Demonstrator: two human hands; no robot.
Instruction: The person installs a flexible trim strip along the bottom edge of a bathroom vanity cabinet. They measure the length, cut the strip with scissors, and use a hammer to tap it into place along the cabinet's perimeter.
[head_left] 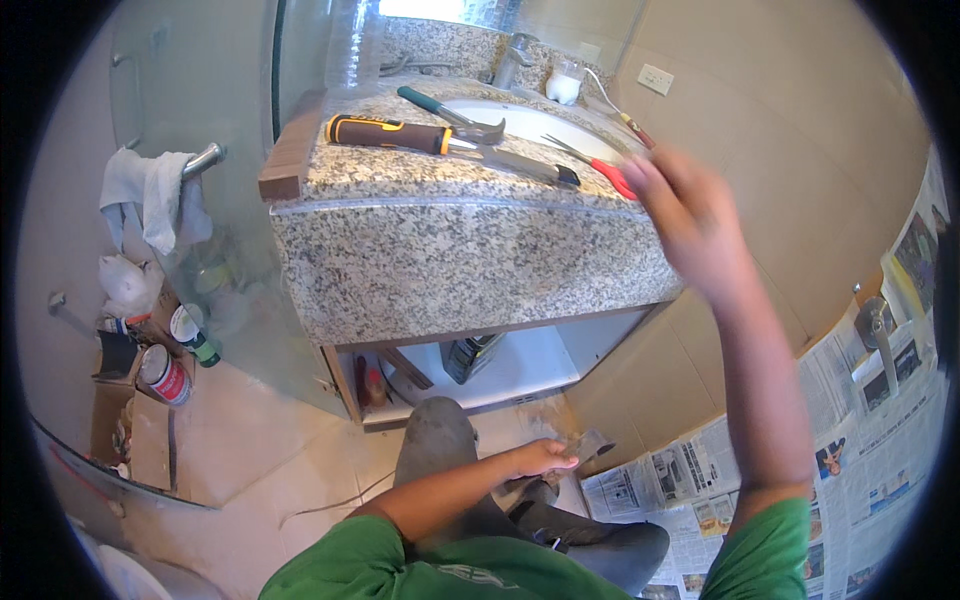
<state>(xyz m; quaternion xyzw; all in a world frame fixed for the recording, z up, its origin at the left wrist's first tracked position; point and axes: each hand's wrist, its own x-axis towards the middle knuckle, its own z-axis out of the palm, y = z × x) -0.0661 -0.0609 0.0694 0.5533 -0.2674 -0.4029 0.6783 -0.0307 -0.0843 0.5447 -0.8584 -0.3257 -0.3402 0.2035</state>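
My right hand [695, 215], smeared by motion, is raised at the right end of the granite counter. Its fingers are closed at the end of a slim tool [637, 130] with a reddish-brown handle and a thin pale tip, perhaps a brush. Just below the fingers, red-handled scissors [612, 176] lie by the basin. Low over my legs, my left hand [545, 458] pinches a flat grey-brown piece [590, 446] whose kind I cannot make out. On the counter lie a brown-and-yellow-handled saw [390, 133] and a green-handled tool with a curved metal head [450, 114].
The white basin [500, 118] has a faucet [513, 60] and a cut bottle of white stuff [565, 82] behind it. Below is an open cabinet [530, 362] with tools inside. Newspaper [840, 450] covers the right side. A glass door [225, 290], cans and a cardboard box [152, 440] stand left.
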